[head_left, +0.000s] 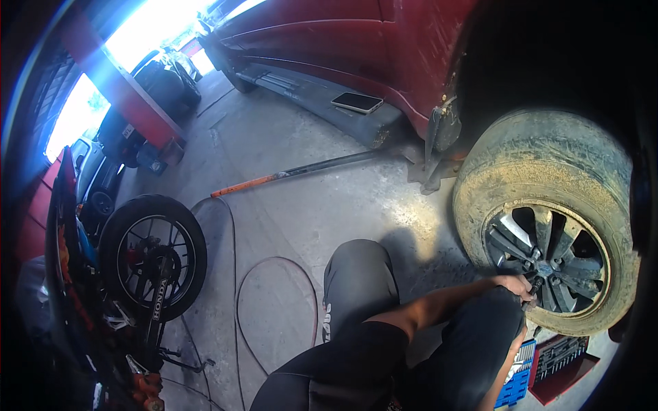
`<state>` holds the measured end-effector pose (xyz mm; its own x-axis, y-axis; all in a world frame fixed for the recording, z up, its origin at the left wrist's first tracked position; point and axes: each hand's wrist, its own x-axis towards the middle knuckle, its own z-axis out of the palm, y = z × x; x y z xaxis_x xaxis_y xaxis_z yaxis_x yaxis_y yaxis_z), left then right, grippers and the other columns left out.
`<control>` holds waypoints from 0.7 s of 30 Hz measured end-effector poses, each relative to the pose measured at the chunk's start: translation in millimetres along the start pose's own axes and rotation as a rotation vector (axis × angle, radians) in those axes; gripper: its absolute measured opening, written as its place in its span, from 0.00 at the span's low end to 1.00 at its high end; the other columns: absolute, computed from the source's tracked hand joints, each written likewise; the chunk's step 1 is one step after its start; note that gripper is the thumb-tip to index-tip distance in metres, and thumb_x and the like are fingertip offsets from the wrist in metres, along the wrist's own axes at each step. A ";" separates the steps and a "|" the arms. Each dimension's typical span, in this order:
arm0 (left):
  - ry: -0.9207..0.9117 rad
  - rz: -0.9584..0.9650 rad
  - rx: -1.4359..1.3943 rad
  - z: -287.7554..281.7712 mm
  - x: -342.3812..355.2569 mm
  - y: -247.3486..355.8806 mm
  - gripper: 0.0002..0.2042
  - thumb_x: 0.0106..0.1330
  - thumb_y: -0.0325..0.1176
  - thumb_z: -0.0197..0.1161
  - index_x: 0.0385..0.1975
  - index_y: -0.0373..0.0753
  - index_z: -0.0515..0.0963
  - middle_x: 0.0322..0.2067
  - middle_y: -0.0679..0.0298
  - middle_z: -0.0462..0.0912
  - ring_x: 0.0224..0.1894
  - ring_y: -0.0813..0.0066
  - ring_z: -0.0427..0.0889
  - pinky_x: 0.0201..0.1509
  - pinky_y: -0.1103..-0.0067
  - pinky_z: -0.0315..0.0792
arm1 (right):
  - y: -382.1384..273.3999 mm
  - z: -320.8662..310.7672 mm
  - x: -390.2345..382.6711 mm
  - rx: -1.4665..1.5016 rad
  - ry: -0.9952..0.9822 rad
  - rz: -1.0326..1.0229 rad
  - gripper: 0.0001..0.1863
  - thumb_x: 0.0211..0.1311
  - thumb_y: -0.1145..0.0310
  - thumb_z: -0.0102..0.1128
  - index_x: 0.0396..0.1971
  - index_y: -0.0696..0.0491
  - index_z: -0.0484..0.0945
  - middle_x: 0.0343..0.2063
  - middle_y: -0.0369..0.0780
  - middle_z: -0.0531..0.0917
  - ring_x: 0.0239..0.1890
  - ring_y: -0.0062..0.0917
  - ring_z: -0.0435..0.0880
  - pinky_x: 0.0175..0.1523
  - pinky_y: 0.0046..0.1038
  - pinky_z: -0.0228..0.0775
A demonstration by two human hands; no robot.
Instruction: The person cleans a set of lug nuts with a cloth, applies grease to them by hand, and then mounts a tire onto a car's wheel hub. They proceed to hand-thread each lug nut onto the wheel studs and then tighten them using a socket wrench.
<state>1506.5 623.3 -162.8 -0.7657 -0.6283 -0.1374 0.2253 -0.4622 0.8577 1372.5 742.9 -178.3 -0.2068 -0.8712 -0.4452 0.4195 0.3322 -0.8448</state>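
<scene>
A mud-caked wheel (541, 154) with dark and silver spokes stands at the right, under the red vehicle's wheel arch. My left hand (515, 286) reaches across above my knee to the wheel's hub. Its fingers are closed near the lug nuts, around something dark and short that I cannot make out. Of my right arm, only the forearm (506, 366) shows beside my right knee. The right hand is mostly hidden behind the knee and the left hand, so its fingers do not show clearly.
Below the wheel lie a red tool case (558, 370) and a blue tool case (515, 383). A phone (357, 103) rests on the side step (308, 96). An orange-and-black bar (274, 177) slants toward the vehicle's underside. A hose (240, 294) loops over the floor beside a motorcycle wheel (152, 250).
</scene>
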 end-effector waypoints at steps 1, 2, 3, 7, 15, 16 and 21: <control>0.030 -0.005 0.049 -2.7 -5.2 1.7 0.19 0.61 0.44 0.71 0.27 0.30 0.81 0.26 0.63 0.82 0.31 0.77 0.78 0.35 0.75 0.70 | -1.7 -4.0 -3.1 0.027 -0.041 0.043 0.19 0.70 0.61 0.53 0.50 0.60 0.78 0.44 0.42 0.83 0.45 0.25 0.81 0.52 0.26 0.72; 0.075 -0.022 0.100 -2.5 -9.1 2.8 0.20 0.60 0.45 0.72 0.27 0.29 0.81 0.26 0.62 0.83 0.32 0.77 0.79 0.35 0.75 0.71 | -2.6 -8.7 -4.6 0.067 -0.083 0.075 0.19 0.70 0.61 0.53 0.50 0.60 0.77 0.44 0.43 0.82 0.46 0.25 0.80 0.52 0.27 0.72; 0.115 -0.049 0.165 -5.8 -12.9 6.1 0.20 0.59 0.45 0.73 0.27 0.29 0.81 0.27 0.61 0.83 0.32 0.77 0.80 0.36 0.75 0.72 | -0.4 -7.7 -3.4 0.123 -0.135 0.090 0.20 0.71 0.60 0.52 0.51 0.60 0.77 0.44 0.43 0.82 0.47 0.26 0.80 0.53 0.27 0.71; 0.344 -0.174 0.550 6.0 5.7 23.9 0.26 0.50 0.53 0.78 0.30 0.31 0.83 0.26 0.60 0.83 0.30 0.74 0.81 0.37 0.75 0.74 | -5.0 -6.6 7.6 0.210 -0.235 0.078 0.23 0.73 0.56 0.48 0.54 0.60 0.75 0.43 0.43 0.82 0.47 0.27 0.80 0.53 0.27 0.71; 0.016 -0.320 -0.309 -17.1 9.8 12.2 0.11 0.72 0.39 0.58 0.47 0.40 0.76 0.45 0.59 0.80 0.47 0.66 0.79 0.50 0.65 0.76 | -32.1 45.2 -13.5 0.484 -0.127 0.354 0.31 0.71 0.43 0.43 0.46 0.60 0.77 0.35 0.44 0.85 0.38 0.33 0.84 0.48 0.31 0.77; 0.064 -0.276 -0.278 -22.0 16.1 -1.4 0.14 0.70 0.39 0.63 0.50 0.41 0.76 0.47 0.59 0.80 0.48 0.69 0.80 0.50 0.70 0.76 | -36.1 54.0 -20.0 0.423 -0.054 0.304 0.30 0.69 0.43 0.48 0.44 0.60 0.77 0.35 0.44 0.85 0.38 0.34 0.84 0.50 0.30 0.76; 0.102 -0.225 -0.281 11.3 5.6 12.9 0.24 0.62 0.46 0.71 0.50 0.35 0.75 0.46 0.59 0.80 0.47 0.71 0.80 0.51 0.76 0.75 | -21.7 31.4 -11.4 0.396 0.100 0.213 0.16 0.72 0.57 0.50 0.38 0.55 0.76 0.28 0.35 0.80 0.26 0.20 0.79 0.32 0.20 0.72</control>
<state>1498.3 620.9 -146.9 -0.7539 -0.5443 -0.3679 0.2261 -0.7407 0.6326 1393.5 734.2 -145.6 -0.1555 -0.7526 -0.6399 0.7633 0.3196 -0.5615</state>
